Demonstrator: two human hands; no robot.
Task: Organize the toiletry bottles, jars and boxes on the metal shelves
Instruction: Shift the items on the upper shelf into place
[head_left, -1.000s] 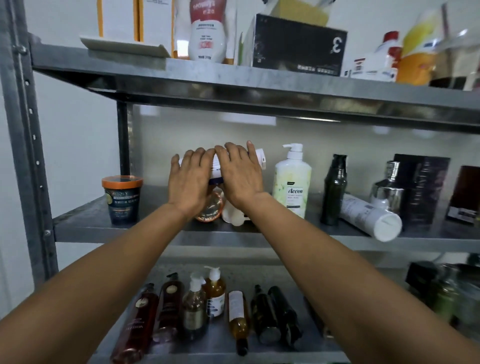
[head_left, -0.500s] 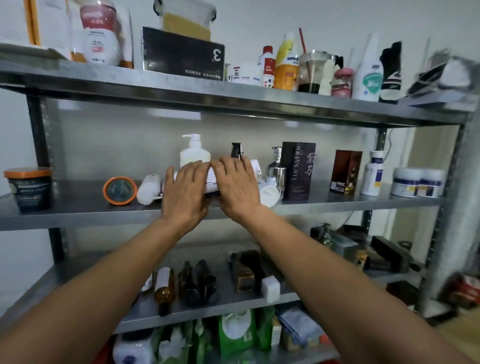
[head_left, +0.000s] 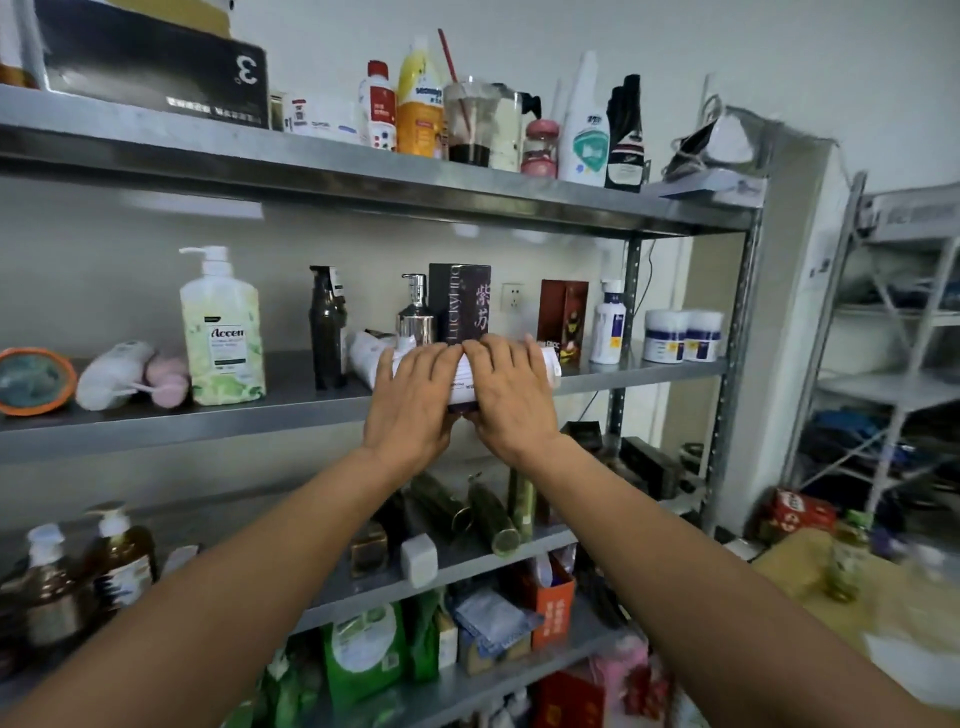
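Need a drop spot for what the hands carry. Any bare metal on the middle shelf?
Bare metal shows between the Aceen pump bottle and the dark slim bottle, and along the front edge of the middle shelf left of the left hand. Crowded behind both hands around the LuckyFine box, where a white tube lies.

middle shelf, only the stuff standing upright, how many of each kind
pump bottles: 2
other bottles: 2
boxes: 2
white jars: 2
total: 8
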